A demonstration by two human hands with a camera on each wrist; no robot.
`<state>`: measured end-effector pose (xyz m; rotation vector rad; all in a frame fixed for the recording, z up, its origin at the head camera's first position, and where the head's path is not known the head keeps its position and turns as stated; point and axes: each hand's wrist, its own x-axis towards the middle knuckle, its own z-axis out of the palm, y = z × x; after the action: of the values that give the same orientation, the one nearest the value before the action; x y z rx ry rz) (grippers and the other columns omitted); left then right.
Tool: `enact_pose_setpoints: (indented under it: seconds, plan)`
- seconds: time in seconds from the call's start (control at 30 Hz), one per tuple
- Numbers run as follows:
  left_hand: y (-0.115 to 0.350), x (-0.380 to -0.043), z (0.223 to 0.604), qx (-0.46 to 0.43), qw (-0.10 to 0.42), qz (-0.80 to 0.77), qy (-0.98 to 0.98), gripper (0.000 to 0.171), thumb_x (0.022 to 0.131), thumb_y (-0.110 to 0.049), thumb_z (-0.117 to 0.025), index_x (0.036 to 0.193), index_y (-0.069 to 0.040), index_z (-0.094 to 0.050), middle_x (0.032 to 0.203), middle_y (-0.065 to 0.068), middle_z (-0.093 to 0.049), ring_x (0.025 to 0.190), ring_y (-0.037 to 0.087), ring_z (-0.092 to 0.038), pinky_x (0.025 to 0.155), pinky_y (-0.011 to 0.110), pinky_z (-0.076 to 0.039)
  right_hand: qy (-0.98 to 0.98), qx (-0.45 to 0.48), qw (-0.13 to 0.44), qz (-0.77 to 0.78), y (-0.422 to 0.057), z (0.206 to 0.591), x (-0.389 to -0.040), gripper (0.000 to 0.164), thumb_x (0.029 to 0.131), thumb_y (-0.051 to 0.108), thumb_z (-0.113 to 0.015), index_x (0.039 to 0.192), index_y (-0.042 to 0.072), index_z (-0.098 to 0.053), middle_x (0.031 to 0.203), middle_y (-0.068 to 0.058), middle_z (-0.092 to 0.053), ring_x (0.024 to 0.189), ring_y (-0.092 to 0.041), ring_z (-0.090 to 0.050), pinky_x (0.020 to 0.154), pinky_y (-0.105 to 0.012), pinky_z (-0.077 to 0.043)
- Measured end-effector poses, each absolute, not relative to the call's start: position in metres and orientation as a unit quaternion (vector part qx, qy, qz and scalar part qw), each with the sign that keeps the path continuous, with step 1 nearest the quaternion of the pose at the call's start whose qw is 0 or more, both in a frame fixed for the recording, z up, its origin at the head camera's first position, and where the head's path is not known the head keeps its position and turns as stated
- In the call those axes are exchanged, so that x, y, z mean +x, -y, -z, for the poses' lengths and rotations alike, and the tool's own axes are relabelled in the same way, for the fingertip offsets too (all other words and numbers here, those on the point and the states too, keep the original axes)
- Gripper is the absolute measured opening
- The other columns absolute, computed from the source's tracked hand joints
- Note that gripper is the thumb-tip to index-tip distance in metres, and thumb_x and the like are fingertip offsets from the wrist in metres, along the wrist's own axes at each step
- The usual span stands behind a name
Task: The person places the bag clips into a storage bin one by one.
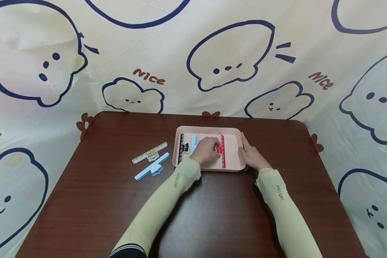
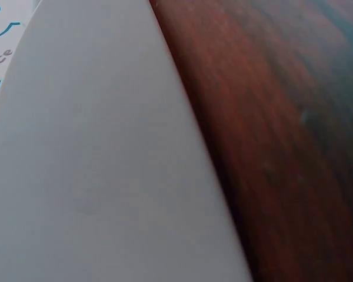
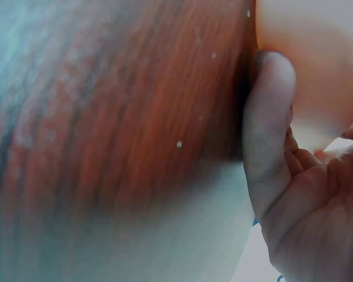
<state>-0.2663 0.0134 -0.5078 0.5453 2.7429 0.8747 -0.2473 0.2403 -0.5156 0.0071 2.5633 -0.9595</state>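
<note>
Head view: A person's left hand (image 1: 205, 154) reaches over a pale pink tray (image 1: 233, 152), fingers curled, and appears to pinch the small grip of a red ruler clip (image 1: 223, 154). The clip lies just right of that hand, inside the tray, its long axis running near to far, roughly parallel to the tray's short sides. The left hand is the nearer; the right hand (image 1: 254, 157) straddles the tray's right rim, thumb and fingers on either side, with a bare strip of tray between it and the clip. At the tray's left end stand a black clip (image 1: 181, 147) and a light blue clip (image 1: 194, 143), lined up the same way; the left hand covers part of the middle. Outside, on the brown worktop (image 1: 213, 208), a yellow-green clip (image 1: 149, 152) and a blue clip (image 1: 152, 166) lie slantwise, left of the tray.

Left wrist view: A blurred pale surface (image 2: 94, 147), too close to identify, slants beside the worktop; neither hand nor clip shows here.

Right wrist view: A digit of the right hand lies straight along the tray's outer side, the worktop blurred beyond; the clips are out of sight.
</note>
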Motion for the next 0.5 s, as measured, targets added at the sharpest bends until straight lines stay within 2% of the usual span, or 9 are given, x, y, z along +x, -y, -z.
enact_pose_setpoints:
  seconds: [0.07, 0.13, 0.23, 0.3, 0.5]
  plan:
    - [-0.0142, -0.2668, 0.5073, 0.185, 0.105, -0.293, -0.932, 0.039, 0.089, -0.02, -0.082, 0.124, -0.01, -0.07, 0.116, 0.004, -0.07, 0.111, 0.021, -0.06, 0.105, 0.036, -0.048, -0.917, 0.001, 0.196, 0.348, -0.2413, 0.5146, -0.247, 0.065, 0.113, 0.041, -0.027, 0.164, 0.037, 0.013, 0.093, -0.028, -0.065, 0.052, -0.028, -0.065, 0.057, -0.039, -0.057]
    - [-0.015, -0.2672, 0.5071, 0.186, 0.105, -0.291, -0.932, 0.039, 0.089, -0.02, -0.082, 0.124, -0.01, -0.07, 0.116, 0.004, -0.07, 0.11, 0.021, -0.06, 0.105, 0.036, -0.048, -0.917, -0.003, 0.192, 0.351, -0.2429, 0.5139, -0.2467, 0.063, 0.113, 0.043, -0.025, 0.165, 0.037, 0.011, 0.117, -0.034, -0.063, 0.051, -0.028, -0.065, 0.057, -0.039, -0.057]
    - [-0.0163, -0.2678, 0.5079, 0.19, 0.105, -0.287, -0.933, 0.039, 0.089, -0.02, -0.082, 0.125, -0.009, -0.07, 0.116, 0.004, -0.07, 0.11, 0.021, -0.06, 0.105, 0.036, -0.048, -0.912, -0.002, 0.191, 0.363, -0.2453, 0.5141, -0.2467, 0.061, 0.113, 0.046, -0.024, 0.165, 0.038, 0.007, 0.148, -0.033, -0.048, 0.052, -0.028, -0.065, 0.057, -0.041, -0.058]
    - [-0.0173, -0.2681, 0.5086, 0.193, 0.104, -0.282, -0.934, 0.039, 0.089, -0.02, -0.082, 0.124, -0.009, -0.07, 0.114, 0.004, -0.07, 0.11, 0.021, -0.06, 0.104, 0.036, -0.048, -0.908, -0.003, 0.193, 0.371, -0.2465, 0.5144, -0.2469, 0.06, 0.113, 0.046, -0.023, 0.165, 0.039, 0.006, 0.158, -0.03, -0.038, 0.052, -0.029, -0.065, 0.057, -0.041, -0.058]
    - [-0.0237, -0.2682, 0.5088, 0.2, 0.094, -0.267, -0.938, 0.035, 0.089, -0.02, -0.083, 0.12, -0.009, -0.07, 0.103, 0.002, -0.067, 0.101, 0.019, -0.059, 0.096, 0.034, -0.049, -0.9, 0.004, 0.204, 0.386, -0.2473, 0.5141, -0.2473, 0.059, 0.113, 0.046, -0.023, 0.163, 0.044, 0.007, 0.171, -0.018, -0.019, 0.058, -0.027, -0.064, 0.059, -0.042, -0.059]
